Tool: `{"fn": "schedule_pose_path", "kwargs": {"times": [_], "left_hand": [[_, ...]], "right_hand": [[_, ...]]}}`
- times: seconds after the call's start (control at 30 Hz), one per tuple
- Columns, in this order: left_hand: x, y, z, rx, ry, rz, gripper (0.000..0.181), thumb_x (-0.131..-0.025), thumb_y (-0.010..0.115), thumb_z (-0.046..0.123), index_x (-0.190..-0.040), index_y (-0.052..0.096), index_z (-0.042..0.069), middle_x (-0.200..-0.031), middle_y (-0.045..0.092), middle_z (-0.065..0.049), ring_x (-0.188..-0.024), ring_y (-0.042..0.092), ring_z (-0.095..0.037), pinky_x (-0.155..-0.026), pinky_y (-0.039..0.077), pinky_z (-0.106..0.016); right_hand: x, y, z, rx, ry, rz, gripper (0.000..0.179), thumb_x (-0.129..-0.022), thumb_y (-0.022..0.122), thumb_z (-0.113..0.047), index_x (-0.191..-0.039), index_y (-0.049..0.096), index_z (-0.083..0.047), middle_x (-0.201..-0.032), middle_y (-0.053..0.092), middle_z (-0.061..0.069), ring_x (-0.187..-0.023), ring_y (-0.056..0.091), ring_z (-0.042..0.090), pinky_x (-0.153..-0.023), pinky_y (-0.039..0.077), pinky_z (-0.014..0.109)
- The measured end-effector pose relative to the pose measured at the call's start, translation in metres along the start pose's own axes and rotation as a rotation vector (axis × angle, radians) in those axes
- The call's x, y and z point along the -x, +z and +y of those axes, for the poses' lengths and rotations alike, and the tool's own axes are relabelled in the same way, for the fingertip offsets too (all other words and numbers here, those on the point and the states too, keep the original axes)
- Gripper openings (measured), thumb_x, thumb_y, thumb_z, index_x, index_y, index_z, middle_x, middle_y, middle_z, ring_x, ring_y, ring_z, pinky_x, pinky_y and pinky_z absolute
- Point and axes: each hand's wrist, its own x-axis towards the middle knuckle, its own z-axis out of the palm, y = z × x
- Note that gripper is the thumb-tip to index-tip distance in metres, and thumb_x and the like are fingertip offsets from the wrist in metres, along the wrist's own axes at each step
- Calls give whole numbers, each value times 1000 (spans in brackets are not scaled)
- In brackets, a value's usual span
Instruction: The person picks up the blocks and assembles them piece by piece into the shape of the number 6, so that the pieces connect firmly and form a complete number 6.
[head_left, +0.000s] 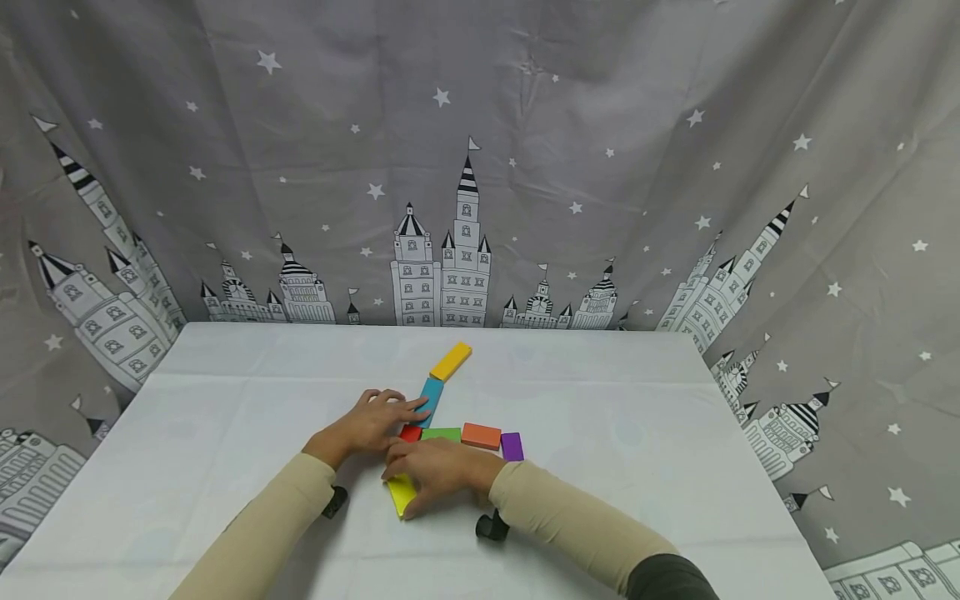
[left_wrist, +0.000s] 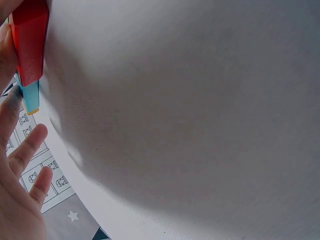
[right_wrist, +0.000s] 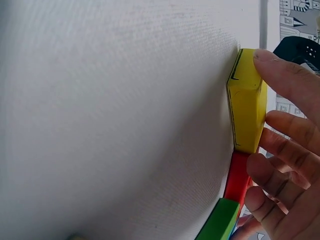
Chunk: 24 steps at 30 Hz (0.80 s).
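Observation:
A row of flat colored blocks lies on the white table. My right hand (head_left: pixel 438 465) holds the lemon-yellow block (head_left: pixel 401 493), its thumb at the near end and its fingers along the side. In the right wrist view, this yellow block (right_wrist: pixel 246 107) meets the red block (right_wrist: pixel 237 175), beside a green block (right_wrist: pixel 219 222). My left hand (head_left: pixel 375 421) touches the blue block (head_left: pixel 430 402) and the red block (head_left: pixel 410 433) with extended fingers. In the left wrist view, its ring and little fingers stand clear of the red block (left_wrist: pixel 31 42) and the blue one (left_wrist: pixel 31 95).
An amber block (head_left: pixel 452 362) slants off the blue block's far end. To the right, a green block (head_left: pixel 442 434), an orange block (head_left: pixel 482 436) and a purple block (head_left: pixel 512 447) continue the row. Behind the table (head_left: pixel 615 400) hangs a grey castle-print curtain (head_left: pixel 637 83).

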Motion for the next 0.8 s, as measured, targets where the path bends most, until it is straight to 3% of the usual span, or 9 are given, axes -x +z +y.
{"fn": "schedule_pose_path", "kwargs": {"times": [0.47,0.8], "left_hand": [[0,-1,1,-6,-5,-2,61,-78,69,32,-134,46,23,-144,37,0,-122,36,-30,-99,21,-58],[1,0,-3,-16,34,21,61,-78,66,37,-134,46,21,-144,37,-2,-121,37,-31,-98,23,-59]], "right_hand": [[-1,4,-1,18,25,24,59,-71,66,-58,-122,57,-29,-119,50,-13,-102,47,-1,-87,40,14],[23,0,17,-99,79,89,55,-76,66,-50,-125,54,-26,-129,47,-12,-112,47,2,-95,41,24]]}}
